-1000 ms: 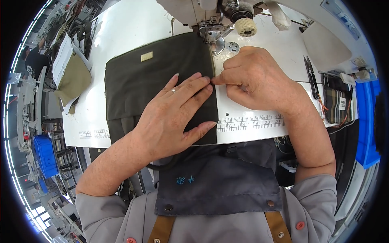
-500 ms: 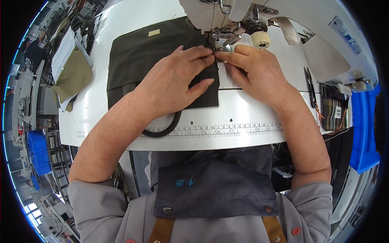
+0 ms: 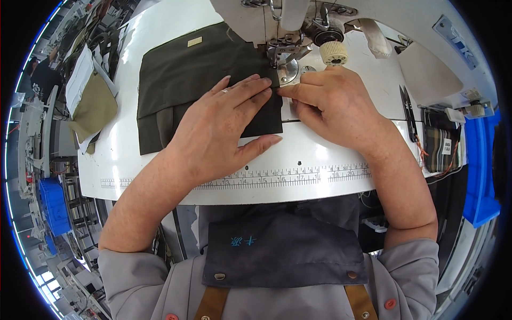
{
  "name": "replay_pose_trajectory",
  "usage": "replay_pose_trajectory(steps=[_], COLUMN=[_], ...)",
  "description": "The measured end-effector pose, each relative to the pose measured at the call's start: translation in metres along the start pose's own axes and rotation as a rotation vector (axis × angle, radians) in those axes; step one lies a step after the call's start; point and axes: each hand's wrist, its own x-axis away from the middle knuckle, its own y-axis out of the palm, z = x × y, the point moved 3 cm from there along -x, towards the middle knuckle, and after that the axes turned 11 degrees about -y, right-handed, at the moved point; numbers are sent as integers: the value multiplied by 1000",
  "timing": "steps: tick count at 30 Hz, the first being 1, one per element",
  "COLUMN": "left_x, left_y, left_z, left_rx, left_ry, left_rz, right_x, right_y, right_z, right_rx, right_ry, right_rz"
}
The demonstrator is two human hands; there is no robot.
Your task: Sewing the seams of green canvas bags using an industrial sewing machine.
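A dark green fabric piece (image 3: 197,74) lies flat on the white sewing table. It has a small yellowish label (image 3: 194,41) near its far edge, and a folded layer with a narrow band crosses its near part. My left hand (image 3: 221,114) rests flat on the right part of the cloth, fingers stretched and thumb apart. My right hand (image 3: 333,104) is curled, its index fingertip at the cloth's right edge beside the left fingertips. Whatever its thumb touches is hidden. Just beyond both hands, the sewing machine's presser foot (image 3: 274,58) stands by the cloth's edge.
The machine head's cream dial (image 3: 334,53) hangs above my right hand. Black thread snips (image 3: 408,114) lie to the right, near folded striped fabric (image 3: 441,138). Olive and white cloth pieces (image 3: 96,101) are at the left edge. A printed ruler (image 3: 282,176) runs along the front.
Both hands and the fabric have shifted toward me and slightly left, away from the presser foot, uncovering the round metal plate. The dark loop below my left forearm is out of sight.
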Motion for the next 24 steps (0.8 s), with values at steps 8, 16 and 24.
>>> replay_pose_trajectory(steps=[8, 16, 24], left_x=[-18, -38, -36], left_y=[7, 8, 12], left_z=[-24, -43, -45], left_rx=[-5, 33, 17], left_ry=[0, -8, -61], left_rz=[38, 90, 76], right_x=[-2, -2, -2], right_y=[5, 3, 3], right_z=[2, 5, 9], right_rx=[48, 65, 31], right_ry=[81, 85, 86], right_rz=[10, -4, 20])
